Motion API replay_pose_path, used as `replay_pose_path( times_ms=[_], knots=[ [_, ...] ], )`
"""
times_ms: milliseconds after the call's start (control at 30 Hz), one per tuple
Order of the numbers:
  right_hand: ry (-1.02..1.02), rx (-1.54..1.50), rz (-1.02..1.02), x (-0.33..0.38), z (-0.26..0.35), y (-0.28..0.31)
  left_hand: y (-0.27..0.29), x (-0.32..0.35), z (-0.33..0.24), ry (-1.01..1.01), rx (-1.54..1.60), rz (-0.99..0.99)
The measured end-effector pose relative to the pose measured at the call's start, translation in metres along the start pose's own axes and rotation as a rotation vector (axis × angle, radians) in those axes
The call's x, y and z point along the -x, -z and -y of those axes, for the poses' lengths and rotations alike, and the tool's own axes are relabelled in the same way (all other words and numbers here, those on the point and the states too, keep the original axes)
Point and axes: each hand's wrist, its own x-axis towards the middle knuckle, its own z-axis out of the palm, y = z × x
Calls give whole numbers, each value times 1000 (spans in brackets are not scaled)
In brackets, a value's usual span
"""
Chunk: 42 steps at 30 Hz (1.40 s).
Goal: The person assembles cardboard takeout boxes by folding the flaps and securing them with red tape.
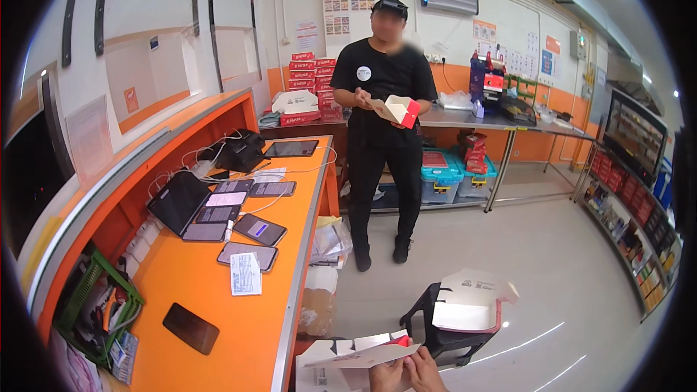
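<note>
Both my hands sit at the bottom edge of the view, only fingertips in frame: left hand (388, 376) and right hand (425, 372) pinch the flat white cardboard box blank (363, 354) with a red edge. It's off the tabletop, held in the air just right of the orange tabletop's (218, 297) near right corner. Fingers are closed on the card, rest of both hands cut off.

Black plastic chair (450, 327) just beyond my hands, an open white box (468, 308) with its lid up resting on the seat.

Tabletop: dark phone (190, 328) near the front edge, paper slip (245, 274) mid-way, a cluster of phones (247, 229) and a tablet (178, 202) further back on charging cables, green basket (94, 305) along the left edge.

Another person (382, 123) in black stands across the floor, holding a red-and-white folded box (396, 110) in both hands. Stack of red boxes (311, 76) behind on the far counter, steel table (501, 122) to the right
</note>
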Motion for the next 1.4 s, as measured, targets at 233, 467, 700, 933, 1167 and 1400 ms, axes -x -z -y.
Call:
replay_pose_path(
  times_ms=[233, 467, 700, 933, 1167, 1400],
  knots=[
    [76, -193, -146, -7, 19, 29, 9, 2, -7, 156, 161, -49],
    [165, 122, -127, -7, 11, 26, 1, -2, 3, 140, 388, -35],
    [18, -88, -190, 1, 11, 25, -9, 2, -20, 12, 212, -9],
    [-90, -246, -348, -2, -26, 30, -10, -5, -29, 253, 371, 363],
    [-467, -9, -646, -42, -163, 82, 40, -27, -50, 133, 302, 200],
    [-491, 505, -519, -73, -271, 102, 74, -44, -56, 71, 278, -32]
  ],
)
